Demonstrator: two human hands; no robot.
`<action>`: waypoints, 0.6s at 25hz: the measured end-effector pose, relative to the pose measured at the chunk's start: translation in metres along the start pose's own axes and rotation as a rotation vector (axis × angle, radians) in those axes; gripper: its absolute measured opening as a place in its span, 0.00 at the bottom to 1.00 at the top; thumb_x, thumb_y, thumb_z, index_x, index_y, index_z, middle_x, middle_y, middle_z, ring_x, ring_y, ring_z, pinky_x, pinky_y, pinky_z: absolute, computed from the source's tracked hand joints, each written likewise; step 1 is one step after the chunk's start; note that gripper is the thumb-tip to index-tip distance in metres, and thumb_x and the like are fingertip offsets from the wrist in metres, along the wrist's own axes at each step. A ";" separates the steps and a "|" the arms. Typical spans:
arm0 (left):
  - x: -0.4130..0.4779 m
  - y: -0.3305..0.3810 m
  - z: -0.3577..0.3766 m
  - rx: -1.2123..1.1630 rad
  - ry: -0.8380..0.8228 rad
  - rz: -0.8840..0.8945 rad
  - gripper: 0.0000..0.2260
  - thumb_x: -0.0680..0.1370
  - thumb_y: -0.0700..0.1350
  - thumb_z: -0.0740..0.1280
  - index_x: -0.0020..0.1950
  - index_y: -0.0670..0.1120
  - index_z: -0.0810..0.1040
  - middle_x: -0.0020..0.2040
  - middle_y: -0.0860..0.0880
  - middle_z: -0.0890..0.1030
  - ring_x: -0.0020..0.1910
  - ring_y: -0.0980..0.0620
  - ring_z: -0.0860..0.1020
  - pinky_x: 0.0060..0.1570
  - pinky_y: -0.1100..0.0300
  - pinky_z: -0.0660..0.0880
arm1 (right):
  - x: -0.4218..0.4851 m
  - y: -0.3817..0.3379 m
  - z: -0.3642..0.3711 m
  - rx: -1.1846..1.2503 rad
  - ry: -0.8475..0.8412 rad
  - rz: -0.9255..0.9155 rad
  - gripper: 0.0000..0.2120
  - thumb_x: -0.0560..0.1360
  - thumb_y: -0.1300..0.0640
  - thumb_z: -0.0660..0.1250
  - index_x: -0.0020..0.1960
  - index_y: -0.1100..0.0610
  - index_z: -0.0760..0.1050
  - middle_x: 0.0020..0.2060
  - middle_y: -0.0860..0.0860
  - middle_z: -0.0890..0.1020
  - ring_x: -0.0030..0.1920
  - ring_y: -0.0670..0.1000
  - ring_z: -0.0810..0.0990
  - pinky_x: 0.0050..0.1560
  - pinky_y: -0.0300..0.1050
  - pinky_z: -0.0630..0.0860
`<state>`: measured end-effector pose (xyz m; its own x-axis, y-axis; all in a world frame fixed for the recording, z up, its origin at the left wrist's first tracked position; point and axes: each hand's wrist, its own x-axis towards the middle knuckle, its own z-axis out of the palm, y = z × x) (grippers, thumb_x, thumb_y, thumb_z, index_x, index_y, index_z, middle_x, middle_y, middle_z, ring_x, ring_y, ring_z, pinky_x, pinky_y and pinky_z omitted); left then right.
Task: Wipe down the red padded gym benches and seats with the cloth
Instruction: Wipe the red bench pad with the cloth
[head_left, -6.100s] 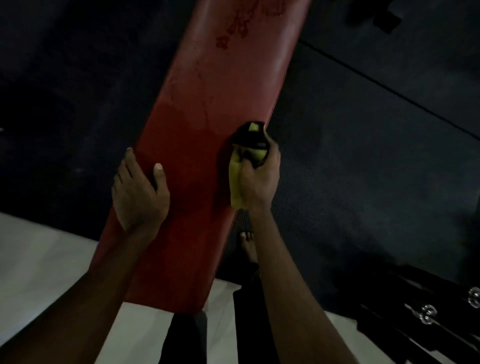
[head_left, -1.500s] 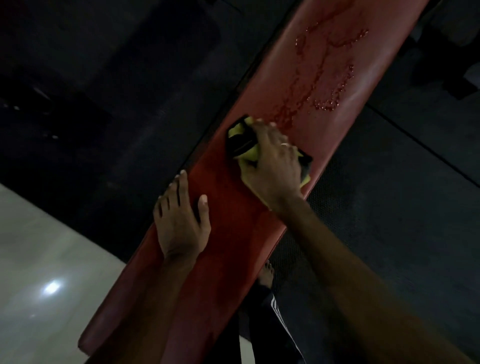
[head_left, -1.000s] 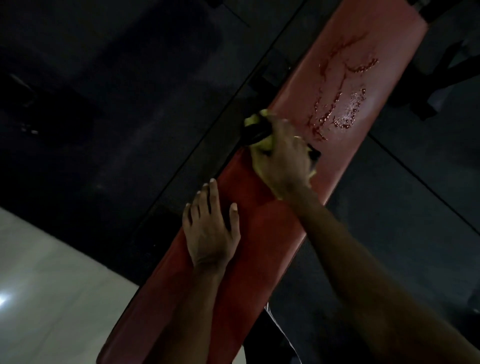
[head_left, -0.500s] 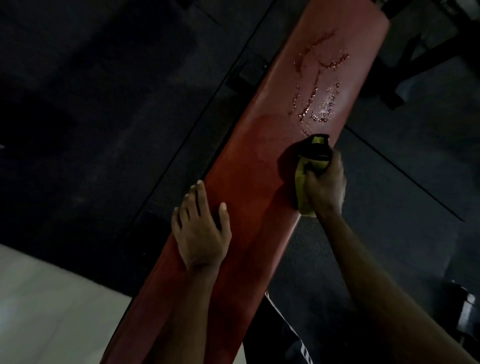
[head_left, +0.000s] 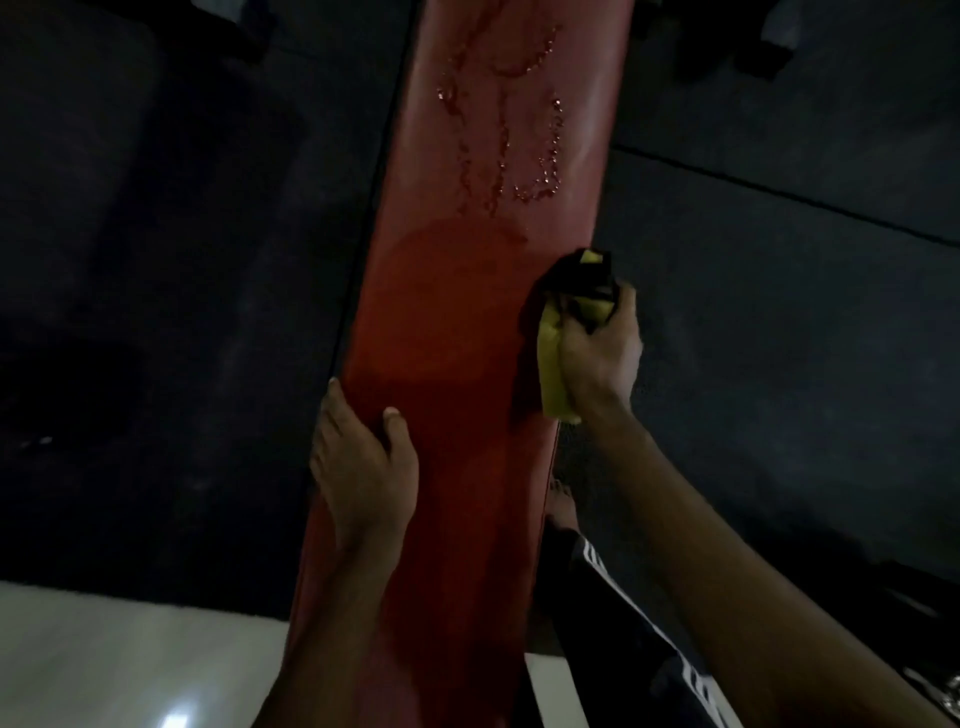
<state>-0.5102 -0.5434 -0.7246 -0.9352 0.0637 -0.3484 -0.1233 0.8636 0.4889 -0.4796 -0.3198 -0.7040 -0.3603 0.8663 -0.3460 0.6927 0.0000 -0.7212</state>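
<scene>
Now — cloth (head_left: 558, 343) against bench (head_left: 457, 322) edge

A dark rubber gym floor mat (head_left: 779, 364) covers most of the scene, with a thin seam line (head_left: 779, 189) crossing its far right. A pale glossy tiled floor (head_left: 130, 654) lies at the near left. A bare foot (head_left: 563, 506) stands on the mat, above black trousers with white stripes (head_left: 623, 613).

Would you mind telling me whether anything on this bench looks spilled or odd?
Yes: beaded liquid trails sit unwiped on the red bench, beyond the cloth gripped by the right hand.
</scene>
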 end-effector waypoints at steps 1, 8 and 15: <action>0.012 0.009 0.002 0.020 0.010 0.030 0.31 0.83 0.54 0.60 0.81 0.43 0.55 0.78 0.40 0.63 0.76 0.42 0.63 0.75 0.43 0.58 | 0.012 -0.003 0.001 0.053 0.006 0.048 0.24 0.76 0.55 0.68 0.70 0.48 0.69 0.52 0.43 0.80 0.50 0.44 0.79 0.57 0.53 0.80; 0.048 0.051 0.023 0.175 0.150 0.108 0.31 0.83 0.61 0.54 0.80 0.43 0.56 0.74 0.38 0.68 0.71 0.38 0.69 0.68 0.40 0.65 | -0.063 0.040 -0.024 0.169 -0.166 0.106 0.22 0.77 0.57 0.69 0.69 0.46 0.69 0.43 0.40 0.81 0.41 0.35 0.80 0.43 0.39 0.80; 0.051 0.048 0.031 0.187 0.215 0.100 0.32 0.82 0.63 0.50 0.79 0.45 0.59 0.72 0.40 0.70 0.69 0.39 0.71 0.67 0.41 0.67 | 0.013 0.009 -0.010 0.190 -0.102 0.104 0.27 0.75 0.52 0.68 0.72 0.45 0.66 0.51 0.40 0.81 0.47 0.39 0.81 0.54 0.48 0.80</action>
<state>-0.5534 -0.4835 -0.7434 -0.9910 0.0627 -0.1186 0.0175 0.9368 0.3495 -0.4719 -0.3036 -0.7093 -0.3613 0.8018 -0.4759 0.6027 -0.1886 -0.7753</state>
